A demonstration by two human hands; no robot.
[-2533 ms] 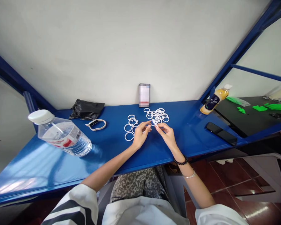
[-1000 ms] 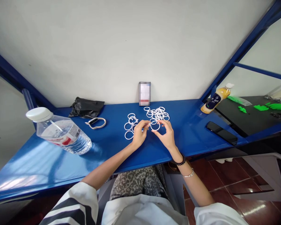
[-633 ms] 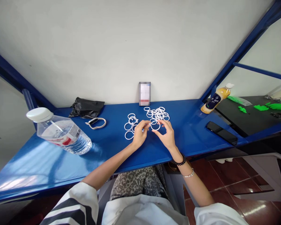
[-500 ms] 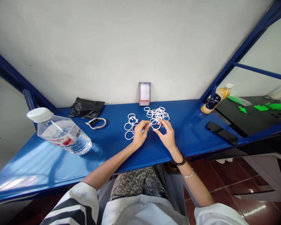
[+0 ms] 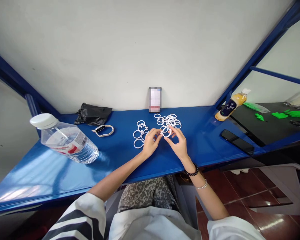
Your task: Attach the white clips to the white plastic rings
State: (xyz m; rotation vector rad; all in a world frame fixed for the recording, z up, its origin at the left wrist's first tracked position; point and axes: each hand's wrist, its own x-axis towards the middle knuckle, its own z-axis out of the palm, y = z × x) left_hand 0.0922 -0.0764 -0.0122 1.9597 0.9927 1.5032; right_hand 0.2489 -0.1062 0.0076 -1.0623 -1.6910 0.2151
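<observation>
Between my hands is a thin white ring (image 5: pixel 167 136), held up just above the blue tabletop. My left hand (image 5: pixel 151 141) pinches its left side with fingers closed. On the ring's right side, my right hand (image 5: pixel 178 141) grips with thumb and fingers curved round the edge. A heap of similar white rings (image 5: pixel 176 124) lies right behind my hands, partly overlapped by the held one. To the left is a smaller group of white rings (image 5: pixel 138 143), some of them hidden by my left hand.
A large water bottle (image 5: pixel 70 143), a pale wristband (image 5: pixel 104 131) and a black plastic bag (image 5: pixel 92 114) stand or lie at left. A phone-like upright object (image 5: pixel 155 100) leans on the wall. At right are a juice bottle (image 5: pixel 231 106) and a dark phone (image 5: pixel 236 141).
The ring between my hands has turned and looks more tilted. My right fingers have shifted slightly on it; both hands stay in nearly the same place.
</observation>
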